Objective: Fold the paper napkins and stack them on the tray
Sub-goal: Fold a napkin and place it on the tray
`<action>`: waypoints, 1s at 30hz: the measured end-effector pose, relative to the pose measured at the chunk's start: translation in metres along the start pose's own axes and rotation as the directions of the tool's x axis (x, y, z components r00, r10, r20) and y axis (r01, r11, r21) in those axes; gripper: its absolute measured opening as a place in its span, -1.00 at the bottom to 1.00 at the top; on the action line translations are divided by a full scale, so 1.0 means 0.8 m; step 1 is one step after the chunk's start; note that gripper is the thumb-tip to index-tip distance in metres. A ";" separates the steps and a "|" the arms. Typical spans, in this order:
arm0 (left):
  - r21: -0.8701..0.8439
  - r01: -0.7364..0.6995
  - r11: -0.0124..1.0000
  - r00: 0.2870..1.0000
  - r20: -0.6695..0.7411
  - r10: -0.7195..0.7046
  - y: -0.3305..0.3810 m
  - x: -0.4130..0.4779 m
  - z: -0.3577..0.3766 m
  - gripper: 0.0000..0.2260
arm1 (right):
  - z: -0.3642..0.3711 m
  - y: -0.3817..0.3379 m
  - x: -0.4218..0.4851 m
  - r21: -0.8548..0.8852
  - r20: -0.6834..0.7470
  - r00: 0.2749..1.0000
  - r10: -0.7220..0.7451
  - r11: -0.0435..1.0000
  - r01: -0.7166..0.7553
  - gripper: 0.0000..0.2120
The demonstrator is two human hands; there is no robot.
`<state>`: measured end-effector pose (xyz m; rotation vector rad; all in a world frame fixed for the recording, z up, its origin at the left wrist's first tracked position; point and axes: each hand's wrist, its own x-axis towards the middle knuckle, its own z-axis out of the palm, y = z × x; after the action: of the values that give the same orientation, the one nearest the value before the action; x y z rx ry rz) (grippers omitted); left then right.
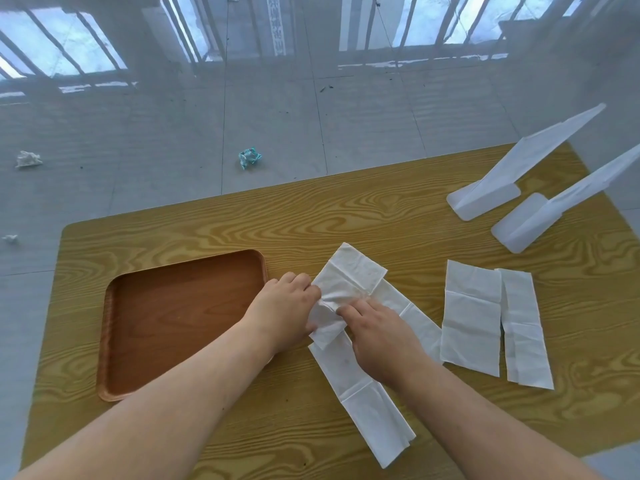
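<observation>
A brown tray (149, 341) lies on the left of the wooden table, with nothing in it. Just right of it, my left hand (282, 310) and my right hand (377, 336) both pinch a white paper napkin (349, 275) that is partly bent over at its middle. Under it lies a long white napkin (370, 403), stretched toward the near edge. Two more flat napkins lie to the right: a wider one (471, 320) and a narrow one (523, 327) beside it.
Two white plastic stands (519, 181) (561, 209) sit at the table's far right corner. The wooden table (346, 216) ends just beyond the tray. On the floor beyond lie crumpled paper bits (27, 159) and a teal wrapper (249, 157).
</observation>
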<state>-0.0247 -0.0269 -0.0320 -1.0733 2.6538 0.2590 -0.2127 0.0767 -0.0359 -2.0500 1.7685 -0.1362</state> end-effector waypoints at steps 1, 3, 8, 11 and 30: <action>0.000 0.001 1.000 1.000 0.001 -0.001 0.000 0.001 0.000 -0.56 | 0.000 0.000 0.000 0.009 -0.004 1.000 -0.002 1.000 0.002 -0.63; -0.007 -0.001 1.000 1.000 0.003 0.001 0.000 0.002 -0.001 -0.65 | 0.000 0.001 0.000 0.018 -0.012 1.000 -0.004 1.000 0.004 -0.62; -0.192 0.072 0.979 0.997 0.024 -0.068 0.003 0.003 -0.002 -0.69 | 0.000 0.002 -0.001 0.026 -0.014 1.000 -0.006 1.000 0.007 -0.62; -0.292 0.130 0.948 0.991 0.057 -0.118 0.006 0.005 -0.005 -0.57 | 0.000 0.004 0.000 0.048 -0.011 1.000 0.000 0.999 0.001 -0.58; -0.022 -0.104 0.994 0.993 -0.050 0.103 0.018 -0.010 -0.007 -0.79 | -0.003 -0.002 0.000 -0.073 0.034 0.999 -0.012 0.997 0.014 -0.54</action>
<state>-0.0300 -0.0131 -0.0234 -0.9618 2.7609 0.2903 -0.2122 0.0765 -0.0333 -2.1032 1.7646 -0.0410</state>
